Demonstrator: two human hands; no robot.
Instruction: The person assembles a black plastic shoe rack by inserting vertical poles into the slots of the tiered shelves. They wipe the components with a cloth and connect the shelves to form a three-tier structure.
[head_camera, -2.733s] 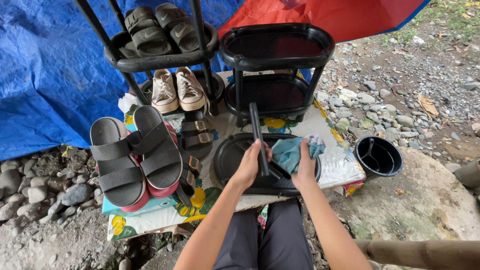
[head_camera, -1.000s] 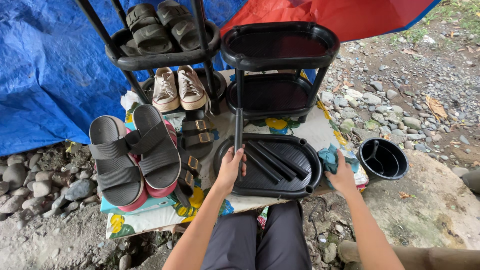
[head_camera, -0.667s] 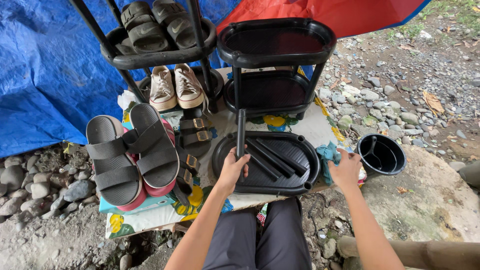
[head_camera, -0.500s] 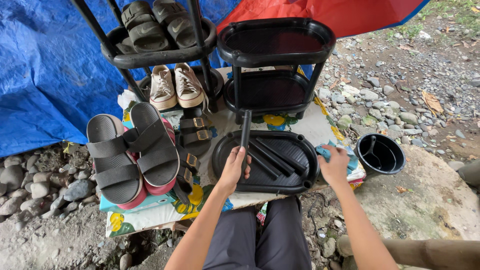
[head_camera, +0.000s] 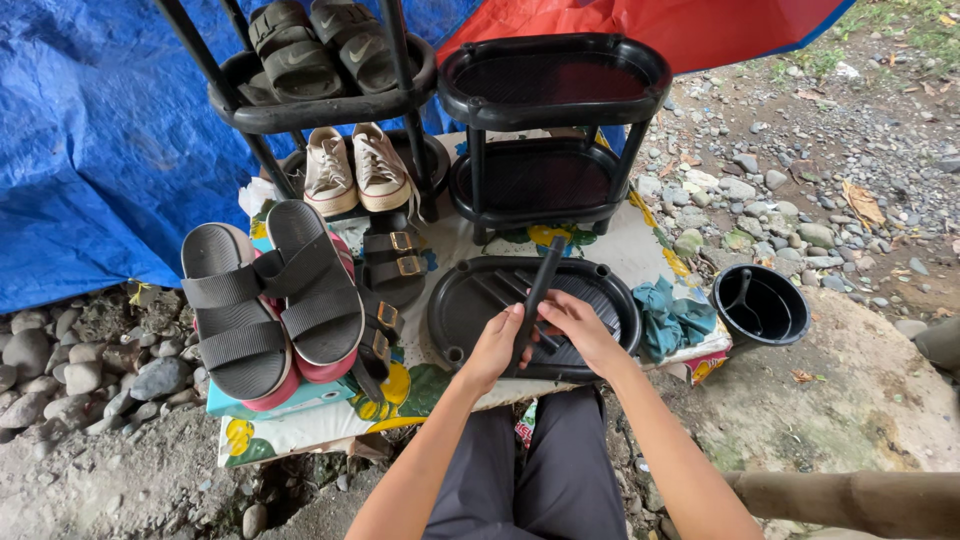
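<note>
black plastic rod (head_camera: 536, 296) sits in both my hands over the oval black tray (head_camera: 462, 312), lower-centre of view, w/ its top end tipped toward 12 o'clock and its lower end buried between my palms. left hand (head_camera: 492, 350) is wrapped round the lower part from the 9 o'clock side, fingers curled shut on it; right hand (head_camera: 578, 328) closes on it from 3 o'clock, fingertips pinching just above the left. a couple more loose rods (head_camera: 500, 292) lie flat in the tray under it. to do this well, imo: keep the grip low and firm so the rod doesn't swivel, bring it upright over one of the round sockets at the tray rim (head_camera: 456, 354), and push straight down, no sideways lean, since thin plastic can bind or crack. can't tell from here which socket it's aimed at, my hands hide the bottom end. the assembled two-tier rack (head_camera: 553, 112) at 12 o'clock shows how the posts should stand. teal cloth (head_camera: 668, 316) lies just beside the tray at 3 o'clock, black bucket (head_camera: 760, 305) further out; platform sandals (head_camera: 268, 300) at 9 o'clock, well apart from the work, so nothing crowds the hands.
</note>
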